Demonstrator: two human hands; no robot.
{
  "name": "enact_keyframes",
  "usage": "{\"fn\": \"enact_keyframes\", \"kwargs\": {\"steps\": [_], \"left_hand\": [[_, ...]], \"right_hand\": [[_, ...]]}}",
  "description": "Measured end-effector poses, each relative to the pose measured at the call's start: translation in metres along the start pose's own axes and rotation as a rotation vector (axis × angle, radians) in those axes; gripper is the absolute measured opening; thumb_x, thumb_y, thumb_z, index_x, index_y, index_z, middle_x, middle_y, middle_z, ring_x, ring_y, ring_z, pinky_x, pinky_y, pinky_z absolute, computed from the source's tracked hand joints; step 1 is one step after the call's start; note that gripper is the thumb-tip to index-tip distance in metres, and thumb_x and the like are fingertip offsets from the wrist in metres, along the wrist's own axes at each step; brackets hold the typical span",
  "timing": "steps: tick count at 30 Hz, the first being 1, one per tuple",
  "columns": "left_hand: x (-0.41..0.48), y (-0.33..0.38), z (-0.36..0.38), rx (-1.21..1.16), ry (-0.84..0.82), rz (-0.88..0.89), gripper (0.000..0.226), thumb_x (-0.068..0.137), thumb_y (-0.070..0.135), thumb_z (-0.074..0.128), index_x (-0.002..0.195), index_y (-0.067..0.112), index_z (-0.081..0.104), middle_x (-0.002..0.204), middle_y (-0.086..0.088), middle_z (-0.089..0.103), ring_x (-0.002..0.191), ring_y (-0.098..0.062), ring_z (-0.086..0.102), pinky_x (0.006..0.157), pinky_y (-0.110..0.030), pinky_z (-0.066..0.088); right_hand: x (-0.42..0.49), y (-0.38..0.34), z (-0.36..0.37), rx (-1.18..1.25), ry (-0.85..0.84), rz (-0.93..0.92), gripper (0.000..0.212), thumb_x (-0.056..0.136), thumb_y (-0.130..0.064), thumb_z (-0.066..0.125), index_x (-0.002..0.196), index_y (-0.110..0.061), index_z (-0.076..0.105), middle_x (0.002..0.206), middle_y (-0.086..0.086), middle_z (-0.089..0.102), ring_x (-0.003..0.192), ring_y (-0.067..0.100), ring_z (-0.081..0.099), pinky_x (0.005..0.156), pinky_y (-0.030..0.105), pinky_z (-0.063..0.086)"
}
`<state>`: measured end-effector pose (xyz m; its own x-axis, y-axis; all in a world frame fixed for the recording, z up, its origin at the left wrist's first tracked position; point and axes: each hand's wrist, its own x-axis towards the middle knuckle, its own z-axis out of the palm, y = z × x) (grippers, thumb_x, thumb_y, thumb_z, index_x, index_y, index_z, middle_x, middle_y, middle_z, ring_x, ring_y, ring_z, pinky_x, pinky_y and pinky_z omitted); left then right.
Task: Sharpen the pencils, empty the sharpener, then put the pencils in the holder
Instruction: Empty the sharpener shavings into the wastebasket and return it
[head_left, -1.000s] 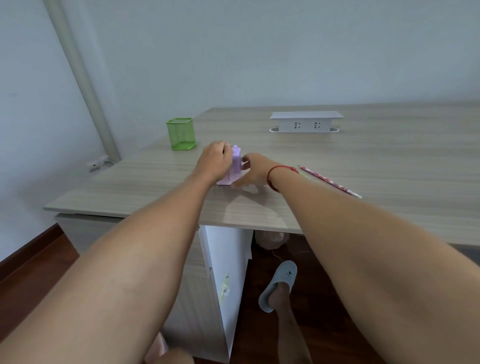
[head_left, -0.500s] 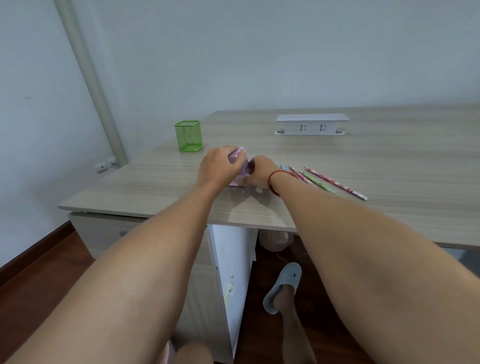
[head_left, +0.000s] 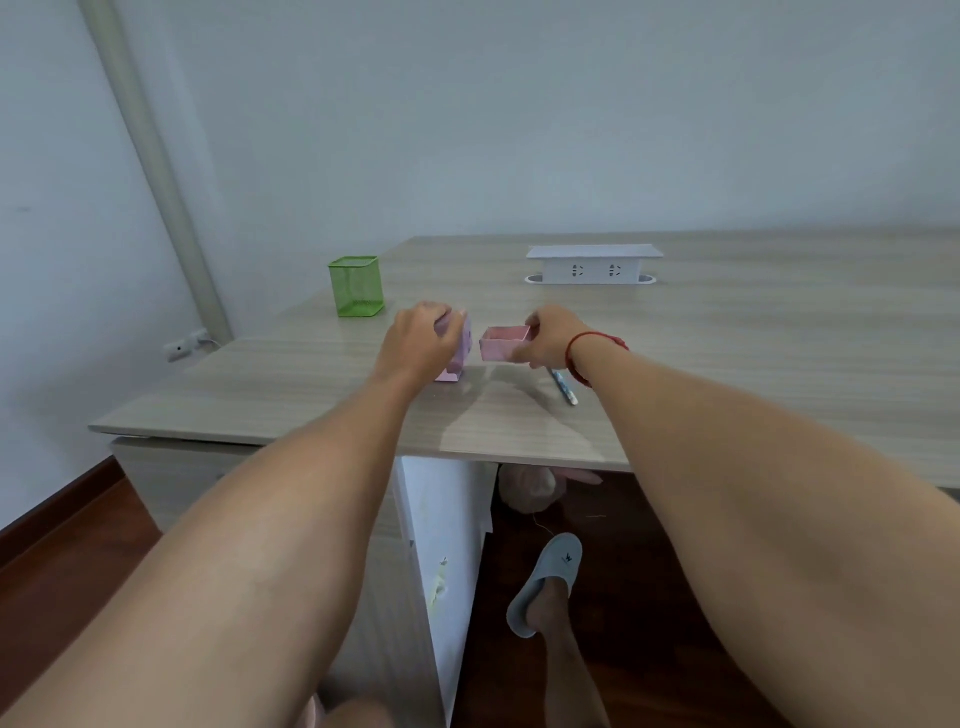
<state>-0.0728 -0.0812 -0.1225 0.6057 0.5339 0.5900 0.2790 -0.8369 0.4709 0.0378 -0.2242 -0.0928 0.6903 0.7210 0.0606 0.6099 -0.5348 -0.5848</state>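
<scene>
My left hand (head_left: 418, 347) grips the lilac pencil sharpener (head_left: 457, 358), which stands on the wooden desk (head_left: 753, 353). Just to its right, my right hand (head_left: 553, 338) holds the sharpener's pink shavings drawer (head_left: 503, 343), pulled free and slightly above the desk. One blue pencil (head_left: 563, 387) shows beneath my right wrist; the other pencils are hidden by my right arm. The green mesh pencil holder (head_left: 357, 286) stands upright at the desk's far left.
A white power socket box (head_left: 592, 265) sits at the back centre of the desk. A pipe (head_left: 156, 171) runs up the wall on the left. Under the desk are a white cabinet (head_left: 441, 530), a pink bag (head_left: 530, 486) and a foot in a grey slipper (head_left: 548, 582).
My right hand has pulled the pink drawer out of the sharpener and moved it to the right. My left hand still holds the sharpener body. The view has shifted slightly.
</scene>
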Motion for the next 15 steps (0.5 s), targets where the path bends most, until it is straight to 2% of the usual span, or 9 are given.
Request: {"fn": "enact_keyframes", "kwargs": {"steps": [3,5,7,8,11,13,15], "left_hand": [[-0.002,0.008,-0.005,-0.03,0.047,0.026,0.052,0.089,0.047,0.035,0.112,0.009,0.063,0.115,-0.01,0.063,0.102,-0.033,0.058,0.088,-0.039,0.046],[-0.002,0.017,-0.01,-0.042,0.073,0.08,0.058,0.088,0.048,0.029,0.112,0.008,0.062,0.115,-0.01,0.063,0.104,-0.032,0.058,0.094,-0.042,0.045],[-0.001,0.025,-0.016,-0.044,0.061,0.097,0.056,0.089,0.046,0.028,0.116,0.009,0.062,0.118,-0.009,0.065,0.108,-0.033,0.058,0.096,-0.043,0.045],[-0.001,0.027,-0.019,-0.039,0.055,0.101,0.054,0.09,0.045,0.029,0.116,0.012,0.062,0.116,-0.008,0.067,0.106,-0.033,0.059,0.093,-0.043,0.047],[-0.001,0.032,-0.032,-0.056,0.067,0.089,0.041,0.09,0.039,0.032,0.1,0.017,0.065,0.087,-0.006,0.071,0.078,-0.029,0.062,0.069,-0.043,0.052],[-0.002,0.033,-0.044,-0.083,0.098,0.064,0.036,0.091,0.032,0.036,0.093,0.011,0.065,0.082,-0.007,0.07,0.074,-0.027,0.062,0.066,-0.044,0.052],[-0.006,0.032,-0.061,-0.082,0.137,0.062,0.031,0.093,0.024,0.04,0.084,0.005,0.064,0.072,-0.006,0.066,0.068,-0.026,0.057,0.061,-0.038,0.047]], "right_hand": [[-0.005,-0.005,-0.015,0.033,0.051,-0.028,0.043,0.086,-0.021,0.067,0.121,0.003,0.057,0.117,0.019,0.066,0.102,0.03,0.066,0.089,0.035,0.052],[-0.008,-0.014,-0.023,0.106,0.075,-0.047,0.047,0.088,-0.019,0.065,0.126,0.005,0.052,0.124,0.02,0.062,0.106,0.034,0.067,0.097,0.041,0.052],[-0.015,-0.026,-0.029,0.176,0.089,-0.073,0.055,0.086,-0.024,0.067,0.129,0.006,0.049,0.128,0.02,0.059,0.105,0.035,0.068,0.097,0.045,0.052],[-0.019,-0.032,-0.03,0.209,0.089,-0.09,0.06,0.084,-0.029,0.07,0.13,0.005,0.049,0.128,0.019,0.059,0.102,0.034,0.069,0.097,0.045,0.052],[-0.03,-0.054,-0.033,0.291,0.066,-0.137,0.072,0.079,-0.04,0.074,0.13,0.004,0.048,0.125,0.014,0.059,0.097,0.029,0.07,0.098,0.044,0.052],[-0.033,-0.067,-0.032,0.321,0.052,-0.16,0.065,0.081,-0.034,0.073,0.128,0.004,0.05,0.118,0.012,0.056,0.096,0.027,0.068,0.095,0.04,0.054],[-0.033,-0.081,-0.028,0.384,0.048,-0.18,0.056,0.084,-0.022,0.071,0.128,0.004,0.049,0.121,0.012,0.054,0.1,0.028,0.064,0.092,0.039,0.056]]}}
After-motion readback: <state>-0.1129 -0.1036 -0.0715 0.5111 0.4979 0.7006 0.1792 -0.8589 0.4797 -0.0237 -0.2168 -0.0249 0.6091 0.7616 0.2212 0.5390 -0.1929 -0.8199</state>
